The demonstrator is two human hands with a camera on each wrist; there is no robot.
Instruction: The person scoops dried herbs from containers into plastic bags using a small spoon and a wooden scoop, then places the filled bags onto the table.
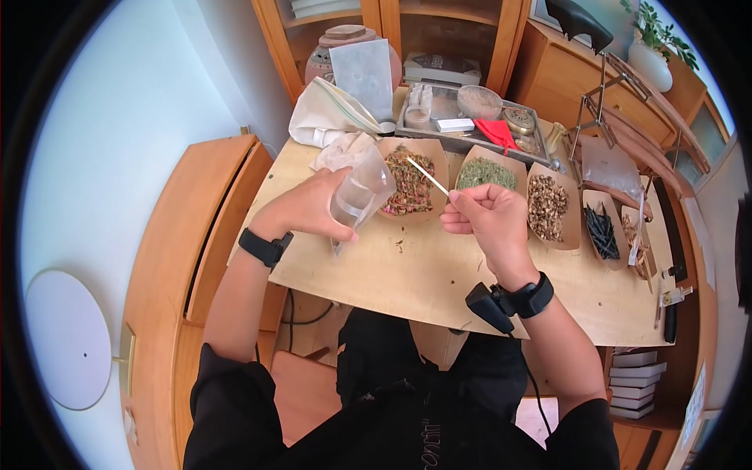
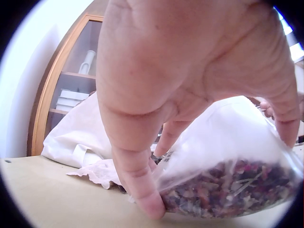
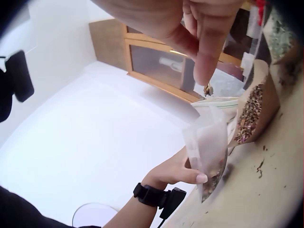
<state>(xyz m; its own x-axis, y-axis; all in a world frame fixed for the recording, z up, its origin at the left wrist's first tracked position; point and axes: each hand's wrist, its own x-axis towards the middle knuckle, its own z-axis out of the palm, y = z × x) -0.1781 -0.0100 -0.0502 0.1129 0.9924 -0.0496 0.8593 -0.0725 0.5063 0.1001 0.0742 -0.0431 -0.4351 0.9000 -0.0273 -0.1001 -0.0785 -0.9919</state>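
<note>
My left hand [image 1: 311, 202] grips the sides of a clear plastic bag [image 2: 237, 128], which stands upright on the table. Dark red and brown dried petals [image 2: 228, 187] lie in its bottom. Between thumb and fingers my right hand [image 1: 492, 219] pinches a slim white stick [image 1: 428, 176]. Its far end overlaps the paper tray of mixed dried flowers [image 1: 408, 188] in the head view. A small brown clump [image 3: 207, 89] shows just beyond the right fingertips in the right wrist view.
To the right stand more paper trays, with green herb [image 1: 486, 174], brown chopped pieces [image 1: 548, 205] and black strips [image 1: 601, 233]. Behind is a grey tray [image 1: 450, 141] with a bowl, tins and a red cloth [image 1: 496, 133]. A cream cloth pouch [image 1: 325, 113] lies back left.
</note>
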